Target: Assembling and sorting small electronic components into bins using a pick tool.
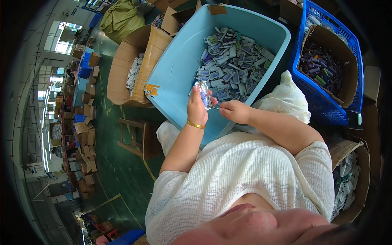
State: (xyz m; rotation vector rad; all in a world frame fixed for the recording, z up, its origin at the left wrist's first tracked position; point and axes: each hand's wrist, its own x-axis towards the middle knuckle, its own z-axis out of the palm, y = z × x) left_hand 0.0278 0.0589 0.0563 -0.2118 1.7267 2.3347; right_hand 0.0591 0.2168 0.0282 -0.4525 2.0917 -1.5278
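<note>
My left hand, with a gold bangle at its wrist, is closed on a small clear plastic casing with a bluish-purple part inside. My right hand pinches a thin metal tool; its tip meets the lower end of the casing, and its exact kind is hidden by the fingers. Both hands are over the near part of a large light-blue tub. In the tub lies a heap of similar plastic casings, clear, grey, purple and green.
To the right stands a blue plastic basket with dark slim pieces in a cardboard liner. Cardboard boxes with pale parts stand left and lower right. A wooden stool is on the green floor at left.
</note>
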